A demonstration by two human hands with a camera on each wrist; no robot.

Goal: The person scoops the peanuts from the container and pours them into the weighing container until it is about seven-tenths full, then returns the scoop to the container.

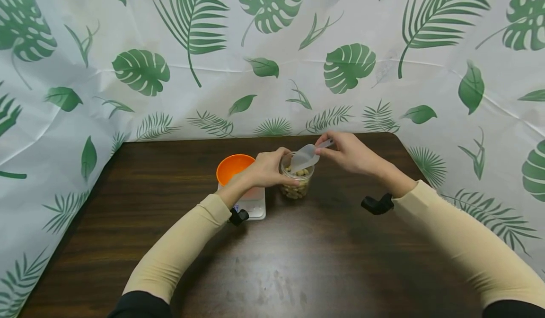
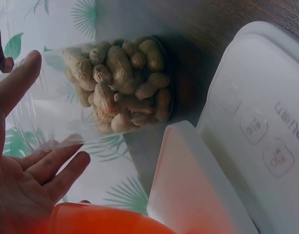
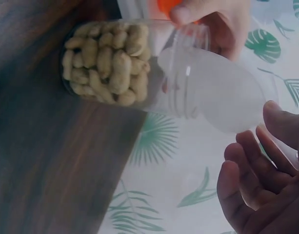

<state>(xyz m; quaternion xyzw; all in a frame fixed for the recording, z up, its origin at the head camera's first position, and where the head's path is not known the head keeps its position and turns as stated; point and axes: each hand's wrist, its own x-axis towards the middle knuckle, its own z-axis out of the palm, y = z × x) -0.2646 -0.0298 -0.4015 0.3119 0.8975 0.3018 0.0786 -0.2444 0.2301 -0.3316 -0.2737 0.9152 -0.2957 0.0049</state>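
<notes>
A clear jar point(image 1: 296, 185) stands on the table, partly filled with unshelled peanuts point(image 2: 122, 83). My left hand point(image 1: 267, 169) grips the jar near its rim, thumb on one side and fingers on the other. My right hand point(image 1: 350, 153) pinches the handle of a translucent white scoop point(image 1: 305, 157). The scoop's bowl tilts down into the jar's mouth, its tip inside the neck above the peanuts. In the right wrist view the scoop point(image 3: 229, 90) shows no peanuts in it.
Left of the jar, an orange bowl point(image 1: 232, 166) sits on a white kitchen scale point(image 1: 255, 209), partly hidden by my left wrist. The scale's buttons point(image 2: 266, 141) show in the left wrist view. Behind the dark wooden table point(image 1: 272, 261) hangs a leaf-patterned sheet point(image 1: 289, 95).
</notes>
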